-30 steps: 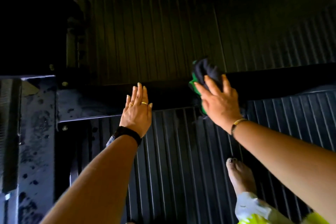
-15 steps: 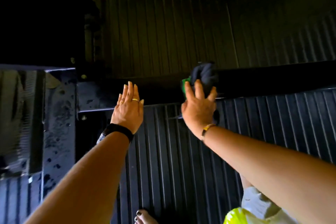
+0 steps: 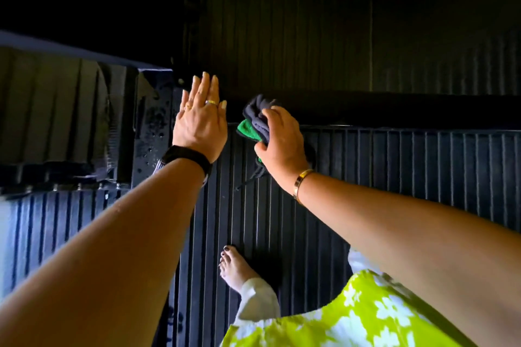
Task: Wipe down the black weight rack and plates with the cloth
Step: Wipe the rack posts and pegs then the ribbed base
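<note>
Right hand slid leftward along black rack bar, fingers bunched round cloth, left hand flat, fingers straight, just beside

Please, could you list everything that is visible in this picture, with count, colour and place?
cloth: one, dark grey and green, against the rack's bar
weight rack: one, black, bar across middle, post left
floor mat: count unclear, black, ribbed, both sides of the bar
rings: two, gold, left hand
watch band: one, black, left wrist
bracelet: one, gold, right wrist
garment: one, lime with white flowers, bottom right
foot: one, bare, on the mat
left hand: one, flat, fingers straight, beside the cloth
right hand: one, grips the cloth
</note>
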A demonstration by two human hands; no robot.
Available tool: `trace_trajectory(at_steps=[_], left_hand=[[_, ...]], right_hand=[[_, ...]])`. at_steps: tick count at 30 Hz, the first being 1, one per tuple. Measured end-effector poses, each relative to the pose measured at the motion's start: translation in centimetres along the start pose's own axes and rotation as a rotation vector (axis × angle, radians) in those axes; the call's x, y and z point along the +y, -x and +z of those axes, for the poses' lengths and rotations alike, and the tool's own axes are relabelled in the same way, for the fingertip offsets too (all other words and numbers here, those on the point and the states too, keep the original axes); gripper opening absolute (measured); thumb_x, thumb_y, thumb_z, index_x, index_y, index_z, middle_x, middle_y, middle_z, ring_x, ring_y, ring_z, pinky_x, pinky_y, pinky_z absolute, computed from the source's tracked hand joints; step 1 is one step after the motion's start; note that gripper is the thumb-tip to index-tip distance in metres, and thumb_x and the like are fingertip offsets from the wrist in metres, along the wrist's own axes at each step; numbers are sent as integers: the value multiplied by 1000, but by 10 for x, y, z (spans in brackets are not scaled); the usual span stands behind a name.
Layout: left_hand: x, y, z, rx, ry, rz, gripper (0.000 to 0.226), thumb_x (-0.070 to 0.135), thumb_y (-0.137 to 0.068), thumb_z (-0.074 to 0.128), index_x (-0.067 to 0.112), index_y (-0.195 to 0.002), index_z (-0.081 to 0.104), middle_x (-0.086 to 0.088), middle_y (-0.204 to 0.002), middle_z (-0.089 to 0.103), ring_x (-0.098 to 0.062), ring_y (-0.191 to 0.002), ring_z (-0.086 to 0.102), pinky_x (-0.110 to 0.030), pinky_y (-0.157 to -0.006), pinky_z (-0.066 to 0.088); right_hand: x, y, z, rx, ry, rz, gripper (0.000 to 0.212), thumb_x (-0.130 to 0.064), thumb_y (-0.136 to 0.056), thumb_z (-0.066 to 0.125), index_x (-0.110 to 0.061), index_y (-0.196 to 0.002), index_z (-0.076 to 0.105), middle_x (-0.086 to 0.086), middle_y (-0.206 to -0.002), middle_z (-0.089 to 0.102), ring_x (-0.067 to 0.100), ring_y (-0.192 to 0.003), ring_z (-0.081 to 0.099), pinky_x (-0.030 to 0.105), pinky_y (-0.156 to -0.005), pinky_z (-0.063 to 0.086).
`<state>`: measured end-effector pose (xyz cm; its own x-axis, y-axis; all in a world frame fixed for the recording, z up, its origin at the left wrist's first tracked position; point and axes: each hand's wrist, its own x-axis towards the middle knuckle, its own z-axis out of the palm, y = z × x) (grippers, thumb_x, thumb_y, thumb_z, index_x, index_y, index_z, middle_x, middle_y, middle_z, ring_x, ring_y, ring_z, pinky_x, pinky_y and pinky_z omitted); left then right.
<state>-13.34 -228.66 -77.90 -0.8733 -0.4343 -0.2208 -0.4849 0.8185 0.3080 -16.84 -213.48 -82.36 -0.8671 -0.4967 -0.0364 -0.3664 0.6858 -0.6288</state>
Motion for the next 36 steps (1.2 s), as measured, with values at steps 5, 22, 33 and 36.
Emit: trace_trajectory(at_steps=[5, 22, 33, 36], left_hand=[[45, 3, -73, 58, 17, -24, 52, 25, -106, 27, 7, -154, 17, -9, -162, 12, -21, -150, 3, -30, -120, -2], [206, 79, -367, 333, 21, -236, 51, 24, -106, 24, 9, -154, 14, -6, -163, 9, -18, -150, -2, -28, -118, -6], [231, 176, -475, 527, 42, -434, 52, 28, -107, 24, 10, -154, 16, -4, -163, 11, -17, -150, 0, -29, -120, -2], [230, 212, -489, 602, 64, -498, 52, 28, -106, 25, 8, -154, 17, -5, -162, 12, -17, -150, 1, -29, -120, -1]], right_hand=[[-52, -43, -87, -3, 73, -210, 51, -3, -61, 85, 2, -107, 66, 20, -116, 62, 40, -104, 60, 51, -74, 57], [-239, -56, -376, 103, 158, -516, 46, -5, -59, 87, -1, -100, 66, 17, -112, 62, 38, -105, 61, 49, -70, 56], [-342, -21, -483, 15, 133, -793, 47, -12, -84, 72, -6, -127, 55, 17, -148, 37, 36, -133, 36, 42, -102, 40], [-369, 6, -488, 9, 148, -877, 44, -11, -82, 73, -6, -123, 57, 18, -143, 43, 37, -130, 39, 45, -101, 43]])
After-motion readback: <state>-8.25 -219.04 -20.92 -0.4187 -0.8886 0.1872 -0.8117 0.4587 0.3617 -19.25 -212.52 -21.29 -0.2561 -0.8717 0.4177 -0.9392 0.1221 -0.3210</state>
